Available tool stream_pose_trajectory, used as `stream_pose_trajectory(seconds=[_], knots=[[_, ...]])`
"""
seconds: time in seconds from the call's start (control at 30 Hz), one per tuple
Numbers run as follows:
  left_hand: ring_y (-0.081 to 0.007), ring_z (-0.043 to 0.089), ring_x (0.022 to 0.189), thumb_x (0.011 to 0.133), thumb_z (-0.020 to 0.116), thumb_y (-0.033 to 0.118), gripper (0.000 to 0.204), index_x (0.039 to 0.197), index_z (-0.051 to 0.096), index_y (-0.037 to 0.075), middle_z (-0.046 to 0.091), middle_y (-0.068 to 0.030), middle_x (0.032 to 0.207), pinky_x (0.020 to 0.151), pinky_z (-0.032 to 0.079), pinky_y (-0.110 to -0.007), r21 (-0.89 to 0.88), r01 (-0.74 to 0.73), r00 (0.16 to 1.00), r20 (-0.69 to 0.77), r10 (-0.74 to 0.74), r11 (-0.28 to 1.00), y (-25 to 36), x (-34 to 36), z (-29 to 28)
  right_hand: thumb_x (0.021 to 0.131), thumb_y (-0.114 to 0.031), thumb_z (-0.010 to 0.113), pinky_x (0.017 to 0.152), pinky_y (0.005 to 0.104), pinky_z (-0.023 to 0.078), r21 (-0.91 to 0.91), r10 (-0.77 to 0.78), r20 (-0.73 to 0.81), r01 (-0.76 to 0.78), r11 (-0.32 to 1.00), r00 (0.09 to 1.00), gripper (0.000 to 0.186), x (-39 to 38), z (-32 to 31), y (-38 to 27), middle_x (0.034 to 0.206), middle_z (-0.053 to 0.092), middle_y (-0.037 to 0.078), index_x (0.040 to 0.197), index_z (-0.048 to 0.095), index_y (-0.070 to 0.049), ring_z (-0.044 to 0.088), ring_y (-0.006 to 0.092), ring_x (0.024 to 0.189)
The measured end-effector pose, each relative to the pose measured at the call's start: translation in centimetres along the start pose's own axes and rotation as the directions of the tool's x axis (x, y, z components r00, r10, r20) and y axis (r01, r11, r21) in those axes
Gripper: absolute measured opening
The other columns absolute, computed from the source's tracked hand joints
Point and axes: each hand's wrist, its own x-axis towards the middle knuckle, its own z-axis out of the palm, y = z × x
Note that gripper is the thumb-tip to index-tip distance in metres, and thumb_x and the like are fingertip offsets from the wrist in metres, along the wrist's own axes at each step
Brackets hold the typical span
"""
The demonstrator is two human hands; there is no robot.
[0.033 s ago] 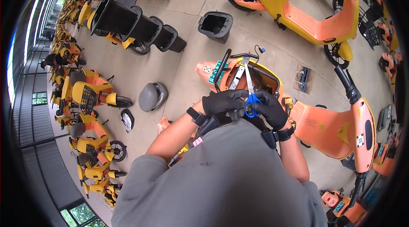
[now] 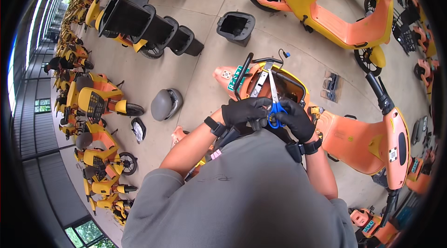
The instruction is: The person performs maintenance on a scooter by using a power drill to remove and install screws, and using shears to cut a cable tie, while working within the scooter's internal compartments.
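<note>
Two black-gloved hands, left hand [image 2: 244, 112] and right hand [image 2: 296, 120], meet at blue-handled scissors [image 2: 276, 107]. Right fingers appear curled around the handles; left fingers are bunched just beside them, and whether they pinch anything is hidden. Blades point away from the wearer, in view across the open rear of an orange-and-yellow scooter [image 2: 347, 141].

Change against the preceding frame: none discernible in hands, scissors or scooter. Judged a steady hold; no advance in the handwork can be read from it.

Farther out: black grab rail [image 2: 241, 80], then a blue connector [image 2: 287, 54]. On the concrete floor [image 2: 200, 78]: grey saddle [image 2: 161, 104] to the left, open black bin [image 2: 241, 39] ahead.
</note>
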Motion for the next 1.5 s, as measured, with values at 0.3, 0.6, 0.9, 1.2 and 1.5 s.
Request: stream_pose_trajectory(seconds=[0.3,0.6,0.9,1.2,1.5], knots=[[-0.0112,0.056,0.084,0.09,0.05,0.016,0.028,0.117,0.046,0.008,0.056,-0.0038,0.1,0.071,0.047,-0.026,-0.189,-0.059,0.993,-0.107,0.04,0.98,-1.1,0.4,-0.9,0.081,-0.013,0.062,0.073,0.024,0.047,-0.073,0.044,-0.158,-0.056,0.996,0.987,0.026,0.5,-0.8,0.3,0.091,0.061,0.005,0.103,0.054,-0.001,0.058,0.0097,0.083],[-0.0138,0.059,0.081,0.089,0.054,0.029,0.025,0.102,0.056,0.008,0.062,-0.0041,0.087,0.074,0.048,-0.028,-0.483,-0.221,0.957,-0.273,0.094,0.847,-0.8,2.9,0.0,0.075,-0.02,0.061,0.076,0.0419,0.045,-0.808,-0.392,-0.033,0.207,0.552,0.919,0.033,3.0,4.2,2.0,0.091,0.056,0.021,0.103,0.052,-0.003,0.055,0.0376,0.087],[-0.0172,0.062,0.083,0.09,0.051,0.016,0.022,0.109,0.051,0.004,0.062,-0.0095,0.096,0.074,0.05,-0.029,-0.452,-0.324,0.922,-0.349,0.169,0.831,-0.2,2.7,-2.2,0.083,-0.016,0.06,0.07,0.0311,0.047,-0.577,-0.384,-0.097,0.263,0.774,0.918,0.023,3.1,3.3,0.4,0.089,0.059,0.013,0.1,0.054,-0.002,0.059,0.0224,0.078],[-0.0142,0.059,0.087,0.089,0.054,0.017,0.022,0.107,0.051,0.005,0.059,-0.0055,0.096,0.077,0.05,-0.029,-0.344,-0.259,0.929,-0.344,0.135,0.903,0.1,3.6,0.2,0.084,-0.009,0.059,0.054,0.023,0.047,-0.238,-0.209,-0.31,0.137,0.962,0.927,0.014,1.9,2.8,2.3,0.079,0.056,0.005,0.095,0.053,-0.003,0.057,0.0095,0.063],[-0.012,0.056,0.089,0.092,0.051,0.019,0.025,0.109,0.053,0.002,0.059,-0.0048,0.096,0.08,0.046,-0.026,-0.164,-0.22,0.915,-0.375,0.146,0.961,0.6,3.8,0.8,0.078,-0.009,0.064,0.065,0.0239,0.045,-0.067,-0.149,-0.301,0.135,0.989,0.942,0.02,2.1,1.6,4.4,0.081,0.057,0.003,0.094,0.053,-0.004,0.052,0.0077,0.073]])
